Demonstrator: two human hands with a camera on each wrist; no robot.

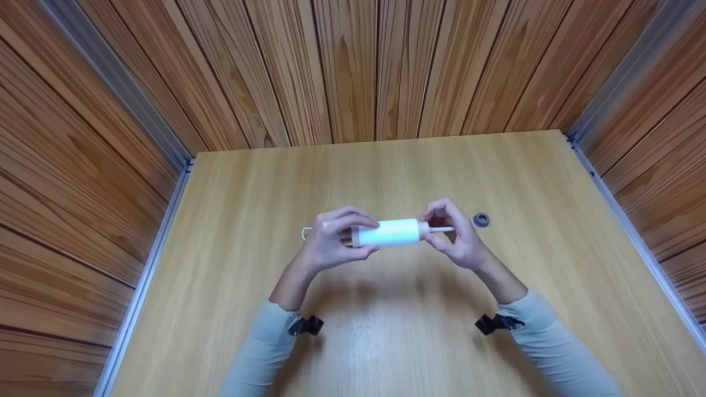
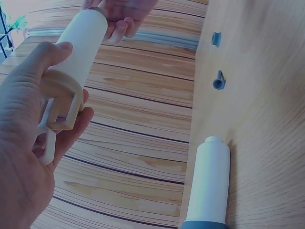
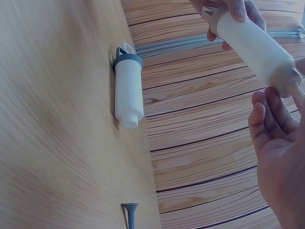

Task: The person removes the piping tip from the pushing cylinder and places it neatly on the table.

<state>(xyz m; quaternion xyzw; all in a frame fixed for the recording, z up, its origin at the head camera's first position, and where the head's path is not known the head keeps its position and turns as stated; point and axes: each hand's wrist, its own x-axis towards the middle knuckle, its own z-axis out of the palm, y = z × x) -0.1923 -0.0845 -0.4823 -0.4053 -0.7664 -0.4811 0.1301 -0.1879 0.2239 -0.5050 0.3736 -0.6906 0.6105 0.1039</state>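
Observation:
A large white plastic syringe (image 1: 390, 232) with a beige end cap (image 2: 62, 86) lies level between both hands, above the table. My left hand (image 1: 332, 238) grips it round the capped end, thumb on one side and fingers on the other. Open loops and a white ring handle (image 2: 46, 145) stick out of that end, near the palm. At the other end my right hand (image 1: 462, 242) pinches the beige collar (image 1: 423, 230) between thumb and fingers. A slim pale nozzle (image 1: 442, 229) points from the collar toward the right palm.
A second white syringe (image 3: 128, 90) with a blue-grey cap lies on the wooden table (image 1: 375, 342). A blue-grey ring (image 2: 216, 39) and a blue-grey funnel-shaped nozzle (image 3: 130, 210) are also on the table. Wood-panelled walls (image 1: 353, 71) rise behind and at both sides.

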